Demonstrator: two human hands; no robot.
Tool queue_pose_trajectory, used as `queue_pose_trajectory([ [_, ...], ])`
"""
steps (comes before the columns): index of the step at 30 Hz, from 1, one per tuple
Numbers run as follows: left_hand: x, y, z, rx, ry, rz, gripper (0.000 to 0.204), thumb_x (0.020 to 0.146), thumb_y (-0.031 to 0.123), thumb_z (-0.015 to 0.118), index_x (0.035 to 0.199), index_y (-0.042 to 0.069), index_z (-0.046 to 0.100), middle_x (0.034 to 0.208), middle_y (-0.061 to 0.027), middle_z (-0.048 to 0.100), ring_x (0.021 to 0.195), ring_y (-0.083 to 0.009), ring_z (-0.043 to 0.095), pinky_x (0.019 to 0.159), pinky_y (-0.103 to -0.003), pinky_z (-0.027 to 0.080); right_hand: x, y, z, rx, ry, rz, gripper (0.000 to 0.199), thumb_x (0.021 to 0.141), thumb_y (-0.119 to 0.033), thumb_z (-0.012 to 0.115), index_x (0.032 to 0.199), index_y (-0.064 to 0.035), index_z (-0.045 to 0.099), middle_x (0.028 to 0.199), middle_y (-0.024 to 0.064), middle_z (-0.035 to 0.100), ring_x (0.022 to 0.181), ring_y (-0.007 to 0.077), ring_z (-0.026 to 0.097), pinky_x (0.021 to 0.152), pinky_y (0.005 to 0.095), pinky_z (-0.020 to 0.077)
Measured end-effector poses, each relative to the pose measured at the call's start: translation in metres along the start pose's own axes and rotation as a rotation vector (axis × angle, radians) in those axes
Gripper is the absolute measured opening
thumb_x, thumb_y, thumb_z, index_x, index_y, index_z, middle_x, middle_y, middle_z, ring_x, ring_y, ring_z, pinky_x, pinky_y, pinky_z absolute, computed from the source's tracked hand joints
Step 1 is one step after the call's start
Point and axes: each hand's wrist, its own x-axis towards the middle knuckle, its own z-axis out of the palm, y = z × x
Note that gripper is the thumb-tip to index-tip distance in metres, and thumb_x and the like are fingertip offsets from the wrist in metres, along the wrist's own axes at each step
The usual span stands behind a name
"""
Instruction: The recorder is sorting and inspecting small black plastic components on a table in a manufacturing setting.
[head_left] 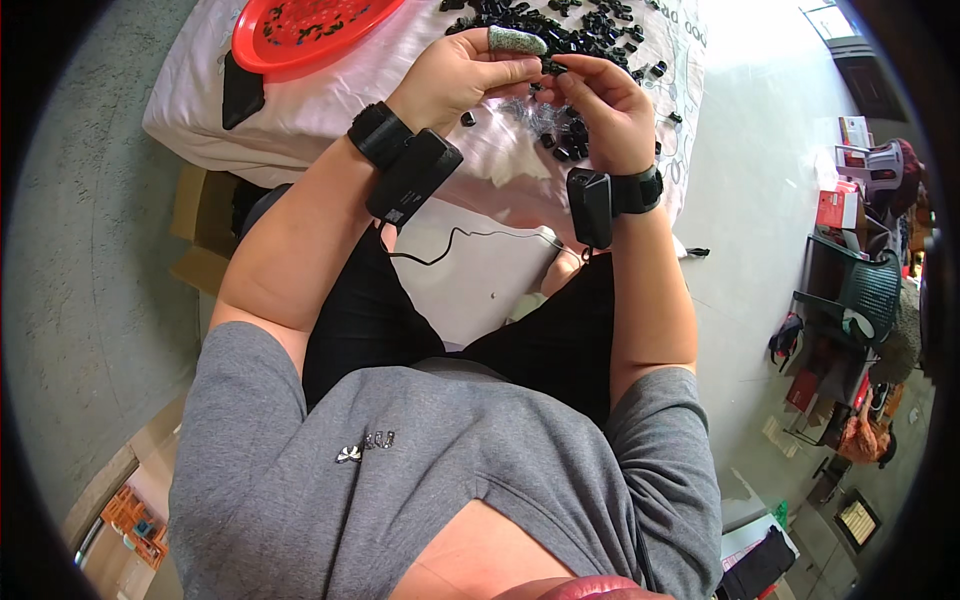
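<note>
Left of the grip lies a red tray (246,50). The left hand (450,76) and right hand (612,112) narrowly pinch a small black piece (552,67) between their fingertips; just beyond the grip, a black heap (600,35) spreads over white cloth (185,105).

A small black piece (552,68) being held up, its outline partly hiding from view, glossy black blocky pieces (598,28) lying heaped and scattered nearby

The held black piece (552,67) (tiny) is partly hidden.
</note>
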Motion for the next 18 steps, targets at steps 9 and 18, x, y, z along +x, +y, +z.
queue_pose_trajectory([
  [9, -0.001, 0.003, 0.001, 0.079, -0.008, 0.003, 0.021, 0.088, 0.007, 0.072, 0.108, 0.002, 0.069, 0.097, -0.0065, 0.072, 0.084, -0.0111, 0.069, 0.074, -0.020, 0.056, -0.001, 0.000, 0.002, -0.072, 0.028, -0.001, 0.020, 0.089, 0.007, 0.061, 0.108, 0.0074, 0.067, 0.096, 0.0131, 0.071, 0.081, 0.0175, 0.070, 0.078, 0.0260, 0.0571],
  [18, -0.004, 0.010, -0.003, 0.044, -0.143, -0.294, 0.035, 0.094, 0.031, 0.066, 0.114, 0.002, 0.063, 0.103, -0.0055, 0.068, 0.097, -0.0125, 0.066, 0.088, -0.023, 0.054, -0.002, -0.002, 0.003, -0.134, 0.054, -0.055, 0.020, 0.088, 0.002, 0.066, 0.107, 0.0011, 0.072, 0.090, 0.0051, 0.070, 0.075, 0.0096, 0.064, 0.069, 0.0212, 0.0522],
])
